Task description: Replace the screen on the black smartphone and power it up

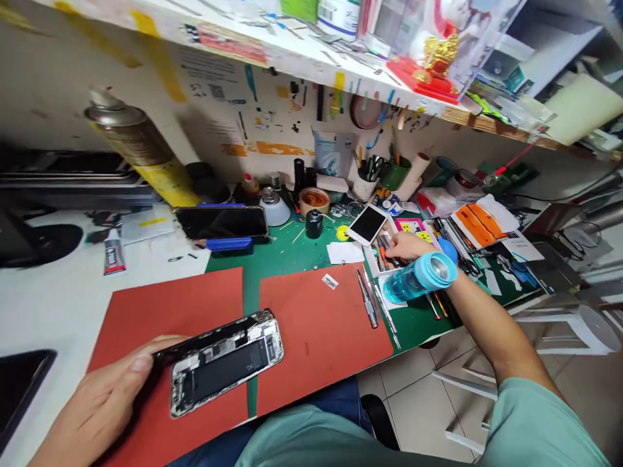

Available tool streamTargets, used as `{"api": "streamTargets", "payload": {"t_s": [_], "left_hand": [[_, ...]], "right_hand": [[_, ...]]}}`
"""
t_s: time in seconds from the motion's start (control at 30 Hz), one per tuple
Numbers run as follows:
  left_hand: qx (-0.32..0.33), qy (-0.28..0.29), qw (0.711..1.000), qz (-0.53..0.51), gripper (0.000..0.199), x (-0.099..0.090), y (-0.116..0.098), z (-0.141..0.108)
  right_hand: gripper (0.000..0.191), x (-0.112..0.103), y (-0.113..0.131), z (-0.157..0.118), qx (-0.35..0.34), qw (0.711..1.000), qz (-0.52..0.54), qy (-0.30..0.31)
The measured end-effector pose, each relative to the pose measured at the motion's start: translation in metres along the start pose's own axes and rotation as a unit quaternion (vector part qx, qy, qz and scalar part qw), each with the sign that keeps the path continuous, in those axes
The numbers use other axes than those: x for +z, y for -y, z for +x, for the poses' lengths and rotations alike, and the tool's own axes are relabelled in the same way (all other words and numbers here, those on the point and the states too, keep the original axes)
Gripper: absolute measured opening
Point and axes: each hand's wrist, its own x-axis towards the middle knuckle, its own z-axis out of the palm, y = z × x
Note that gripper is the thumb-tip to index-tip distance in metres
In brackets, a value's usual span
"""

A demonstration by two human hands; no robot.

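Observation:
An opened phone point(226, 370) rests over the red mats, its battery and inner parts exposed. My left hand point(114, 386) grips the phone's screen point(204, 340), which is tilted up along the far long side of the body. My right hand point(411, 245) reaches into a white box point(374, 261) of screwdrivers and small tools at the back right. Its fingers are curled together among the handles; what they pinch is hidden. A blue water bottle point(413, 280) stands just in front of that hand, beside the forearm. A white phone point(368, 224) leans on the box's left edge.
Two red mats point(311, 350) lie on the green desk. A pen-like tool point(366, 298) and tweezers point(386, 314) lie at the right mat's edge. Behind stand a propped dark phone point(221, 222), a black-capped jar point(314, 224) and a yellow spray can point(141, 149). A cluttered shelf point(302, 55) overhangs.

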Motion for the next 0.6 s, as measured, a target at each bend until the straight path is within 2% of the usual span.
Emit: {"api": "streamTargets", "payload": {"t_s": [0.07, 0.17, 0.23, 0.33, 0.47, 0.6], "left_hand": [[-0.038, -0.016, 0.995, -0.094, 0.049, 0.003, -0.006, -0.004], [-0.011, 0.017, 0.991, -0.134, 0.055, 0.003, -0.022, -0.006], [-0.002, 0.023, 0.990, -0.138, 0.057, 0.002, -0.029, -0.004], [0.000, 0.017, 0.991, -0.136, 0.057, 0.002, -0.028, -0.005], [0.022, 0.028, 0.990, -0.134, 0.058, 0.003, -0.016, -0.004], [0.050, 0.050, 0.992, -0.104, 0.063, 0.000, -0.012, -0.001]], "right_hand": [[0.028, -0.013, -0.005, -0.011, -0.012, 1.000, 0.021, -0.004], [0.031, -0.027, -0.019, -0.026, -0.016, 0.997, 0.073, -0.016], [0.032, -0.027, -0.030, -0.034, 0.000, 0.994, 0.110, -0.025], [0.031, -0.016, -0.047, -0.049, 0.019, 0.987, 0.154, -0.046], [0.042, -0.012, -0.068, -0.082, 0.025, 0.973, 0.189, -0.127], [0.063, -0.013, -0.086, -0.140, 0.028, 0.959, 0.182, -0.214]]}}
